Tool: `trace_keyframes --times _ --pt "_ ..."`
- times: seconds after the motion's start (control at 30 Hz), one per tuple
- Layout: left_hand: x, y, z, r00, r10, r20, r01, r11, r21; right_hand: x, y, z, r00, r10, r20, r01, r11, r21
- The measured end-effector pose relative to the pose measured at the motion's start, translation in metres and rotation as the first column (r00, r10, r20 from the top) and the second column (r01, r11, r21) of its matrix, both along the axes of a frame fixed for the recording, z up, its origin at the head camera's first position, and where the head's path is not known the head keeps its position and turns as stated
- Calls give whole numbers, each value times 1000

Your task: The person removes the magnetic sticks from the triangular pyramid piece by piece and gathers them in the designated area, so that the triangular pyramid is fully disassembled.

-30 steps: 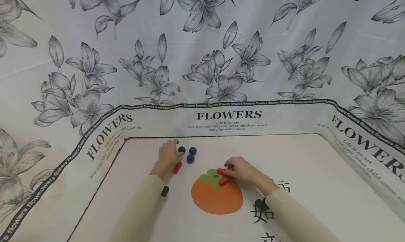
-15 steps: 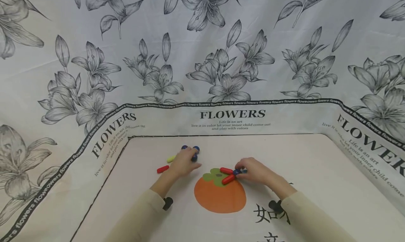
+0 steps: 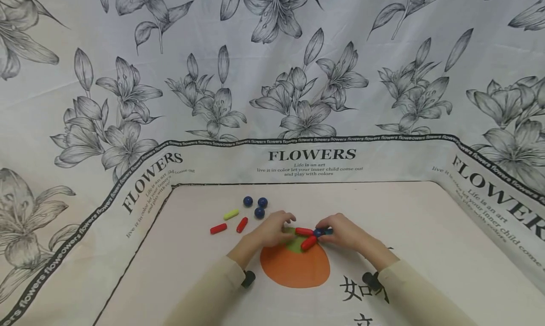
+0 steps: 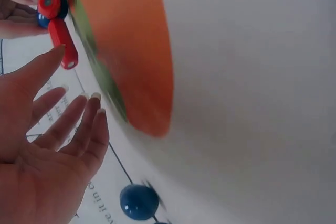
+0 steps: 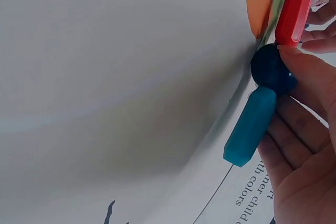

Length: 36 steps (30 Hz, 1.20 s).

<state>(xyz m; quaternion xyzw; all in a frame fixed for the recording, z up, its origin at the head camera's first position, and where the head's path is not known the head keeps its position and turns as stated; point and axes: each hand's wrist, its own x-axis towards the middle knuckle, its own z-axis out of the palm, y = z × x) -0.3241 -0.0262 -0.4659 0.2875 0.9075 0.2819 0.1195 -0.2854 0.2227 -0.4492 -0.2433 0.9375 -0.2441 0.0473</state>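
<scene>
My right hand (image 3: 344,232) pinches a dark blue ball (image 5: 272,67) between thumb and fingers. Two red sticks (image 3: 304,231) meet this ball and point left, one angled toward me. From its other side a teal stick (image 5: 250,127) sticks out along the fingers in the right wrist view. Just left of the red sticks is my left hand (image 3: 271,230), its fingers spread and holding nothing. In the left wrist view, the left thumb overlaps the end of the nearer red stick (image 4: 63,43).
Three loose blue balls (image 3: 259,213) lie behind my left hand. Left of them are a yellow stick (image 3: 231,215) and two separate red sticks (image 3: 218,228). The cloth beneath has a printed orange persimmon (image 3: 294,267) and black characters (image 3: 356,288).
My left hand passed over the loose balls and moved right, near the joined pieces, uncovering the yellow and red sticks. My right hand shifted slightly right, then stayed put with the ball.
</scene>
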Motion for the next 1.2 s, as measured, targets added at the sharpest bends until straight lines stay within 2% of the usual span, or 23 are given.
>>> trace_keyframes --times 0.23,0.37,0.7,0.93,1.2 --pt "-4 16 -10 998 -49 38 47 998 53 0 2 -1 1000 -3 -16 3 1000 -2" --pt "-4 20 -11 999 -50 22 49 997 59 -1 2 -2 1000 14 -26 -14 1000 -11" --pt "-4 25 -13 999 13 32 -15 997 75 -1 3 -2 999 22 -44 -23 1000 -11" --pt "-2 25 -12 993 112 38 -114 990 78 -1 2 0 999 17 -30 -17 1000 -14" --pt "7 17 -6 988 139 61 -144 986 89 -2 2 -3 1000 -7 -16 7 1000 -4"
